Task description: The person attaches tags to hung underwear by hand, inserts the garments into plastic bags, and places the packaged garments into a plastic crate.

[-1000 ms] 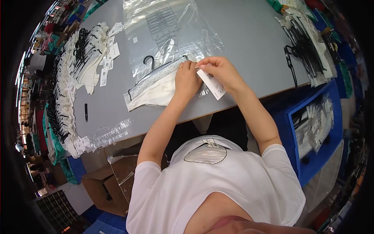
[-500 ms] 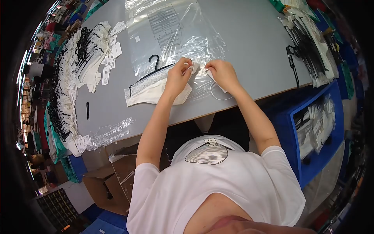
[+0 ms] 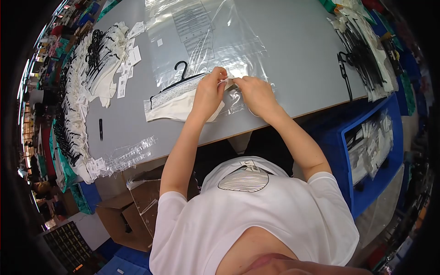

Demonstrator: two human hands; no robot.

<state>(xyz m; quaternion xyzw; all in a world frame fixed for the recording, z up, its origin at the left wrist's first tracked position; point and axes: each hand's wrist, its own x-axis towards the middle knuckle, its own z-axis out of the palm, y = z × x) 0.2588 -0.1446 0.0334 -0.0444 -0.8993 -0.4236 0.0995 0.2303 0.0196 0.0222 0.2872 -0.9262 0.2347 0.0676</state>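
White briefs with a lace waistband lie near the table's front edge, fixed to a black hanger whose hook points away from me. My left hand pinches the right end of the briefs' waistband and covers that end of the hanger. Close beside it, my right hand has thumb and finger pressed together at the same spot. A small white piece shows between the fingertips. Whatever else the right fingers grip is hidden. Under and behind both hands lies a clear plastic bag.
Hangers with white garments and tags are heaped at left, more hangers at right. A black pen and clear plastic fasteners lie front left. A blue bin with bagged items stands right, below the table edge.
My right hand has moved left to meet my left hand at the waistband end. The white tag and string loop seen in it before are now mostly hidden. My left hand stays nearly in place.
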